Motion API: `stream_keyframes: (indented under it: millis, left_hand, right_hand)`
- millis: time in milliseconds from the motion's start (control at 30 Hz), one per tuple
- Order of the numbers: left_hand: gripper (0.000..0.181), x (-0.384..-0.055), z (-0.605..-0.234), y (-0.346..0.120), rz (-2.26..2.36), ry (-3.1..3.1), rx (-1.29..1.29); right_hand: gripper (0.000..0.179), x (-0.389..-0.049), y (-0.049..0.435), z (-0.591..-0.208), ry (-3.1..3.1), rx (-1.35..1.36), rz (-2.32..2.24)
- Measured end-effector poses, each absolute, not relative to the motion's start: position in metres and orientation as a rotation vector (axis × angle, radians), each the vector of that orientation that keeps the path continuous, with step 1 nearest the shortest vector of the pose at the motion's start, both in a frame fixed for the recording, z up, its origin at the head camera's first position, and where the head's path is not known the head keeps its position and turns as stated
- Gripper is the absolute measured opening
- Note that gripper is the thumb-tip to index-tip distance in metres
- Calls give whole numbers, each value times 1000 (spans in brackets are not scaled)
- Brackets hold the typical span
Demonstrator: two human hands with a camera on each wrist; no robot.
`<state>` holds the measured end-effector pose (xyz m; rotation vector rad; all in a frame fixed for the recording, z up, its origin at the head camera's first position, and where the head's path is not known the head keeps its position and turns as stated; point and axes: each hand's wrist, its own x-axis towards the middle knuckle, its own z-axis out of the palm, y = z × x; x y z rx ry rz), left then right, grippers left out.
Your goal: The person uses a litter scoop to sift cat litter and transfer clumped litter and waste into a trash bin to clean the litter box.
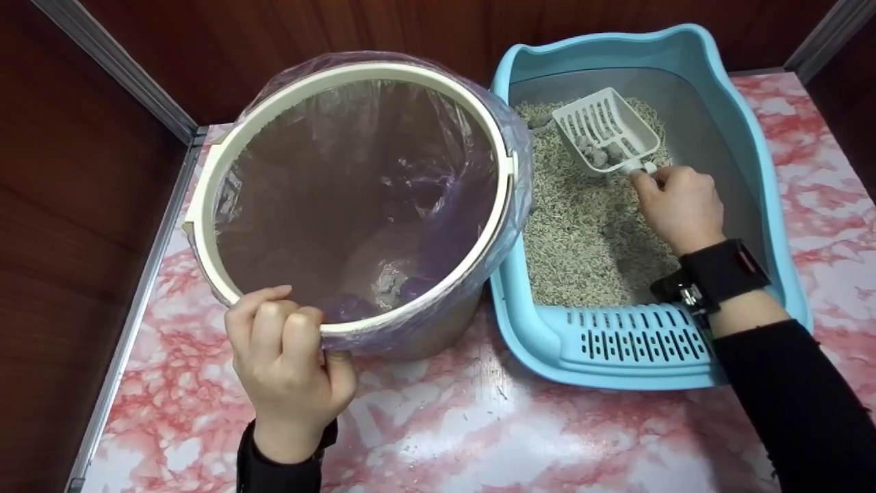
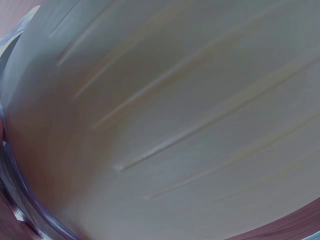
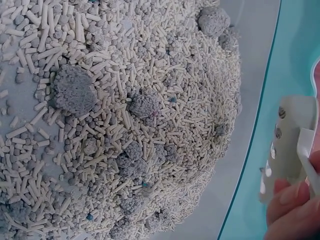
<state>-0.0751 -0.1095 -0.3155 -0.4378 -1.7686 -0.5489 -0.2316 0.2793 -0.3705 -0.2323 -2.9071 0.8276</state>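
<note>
My left hand (image 1: 291, 370) grips the near rim of a cream bucket (image 1: 204, 198), fingers over the edge and thumb below. A thin purplish plastic bag (image 1: 521, 140) lines the bucket, with a small grey clump (image 1: 388, 286) at its bottom. The bucket's ribbed outer wall (image 2: 200, 135) fills the left wrist view. Over the blue litter box (image 1: 756, 150), my right hand (image 1: 684, 209) holds a white slotted litter scoop (image 1: 640, 130) by its handle. Grey clumps (image 1: 601, 157) lie in the scoop. Beneath it spreads pellet litter (image 1: 582, 253), with more grey clumps (image 3: 74, 91) in the right wrist view.
Bucket and litter box stand side by side on a red-and-white marbled floor (image 1: 424, 438). Dark wooden panels (image 1: 410, 27) rise behind and at the left (image 1: 82, 205). A slotted step (image 1: 636, 346) forms the box's near end.
</note>
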Motion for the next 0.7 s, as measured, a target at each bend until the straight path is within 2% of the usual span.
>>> stream_keyframes:
  millis: [700]
  left_hand:
    - [15, -75, -316, -110, -544, -1787, -441]
  right_hand:
    - [59, -233, 280, -358, -2939, -228, 845]
